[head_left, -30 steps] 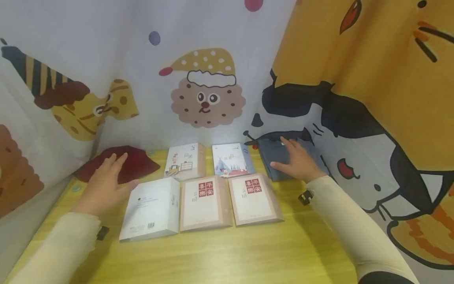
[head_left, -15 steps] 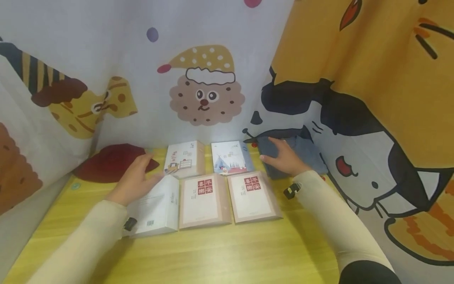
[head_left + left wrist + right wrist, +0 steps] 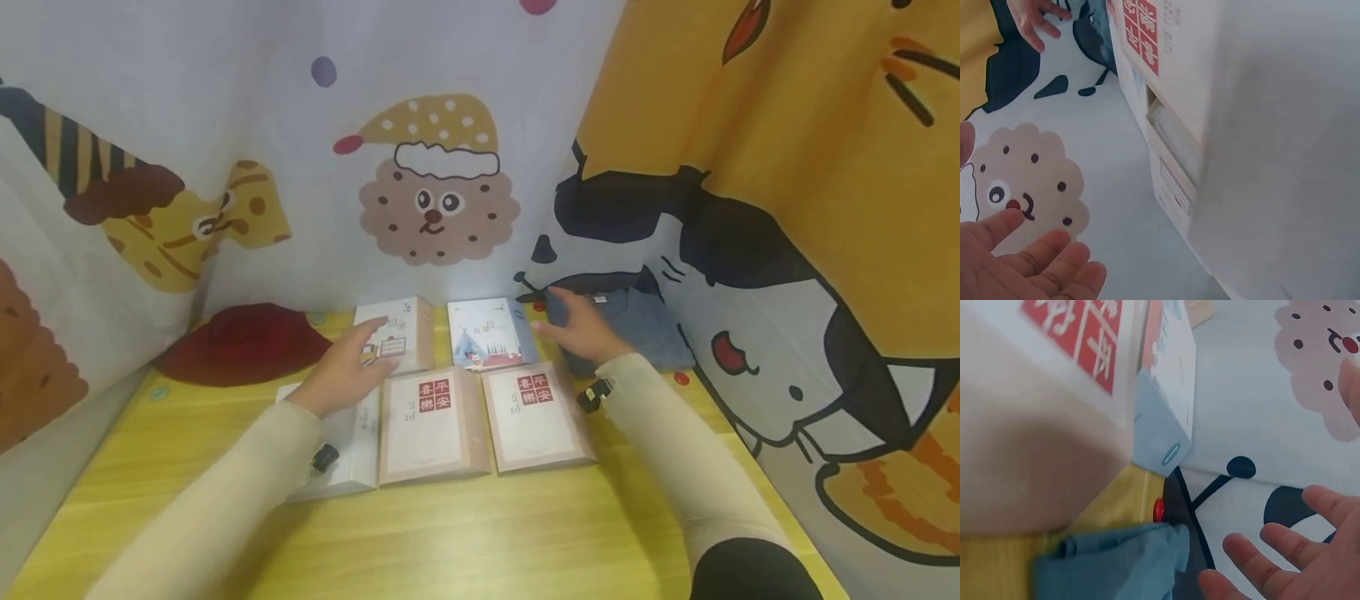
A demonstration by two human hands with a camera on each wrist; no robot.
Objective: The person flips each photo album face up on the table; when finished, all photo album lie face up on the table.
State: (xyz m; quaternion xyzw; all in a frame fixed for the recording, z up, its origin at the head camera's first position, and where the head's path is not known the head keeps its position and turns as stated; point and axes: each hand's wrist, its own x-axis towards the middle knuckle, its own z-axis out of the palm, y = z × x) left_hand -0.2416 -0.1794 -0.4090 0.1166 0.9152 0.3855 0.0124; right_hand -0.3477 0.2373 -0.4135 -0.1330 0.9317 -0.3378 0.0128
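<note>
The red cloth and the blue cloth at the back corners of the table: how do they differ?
The red cloth lies at the back left as a low rounded mound; the blue cloth lies at the back right, folded flat with squarer edges. The right hand hovers over the blue cloth's near edge; no hand is at the red cloth. Both rest on the yellow table against the curtain.

Two beige books with red square labels (image 3: pixel 433 423) lie on the yellow wood-grain counter (image 3: pixel 480 533). A white book with small orange drawings (image 3: pixel 397 333) and a pale blue illustrated book (image 3: pixel 489 332) sit toward the far edge. A dark red cloth (image 3: pixel 236 342) lies at the far left corner, a grey-blue folded cloth (image 3: pixel 645 325) at the far right.
</note>
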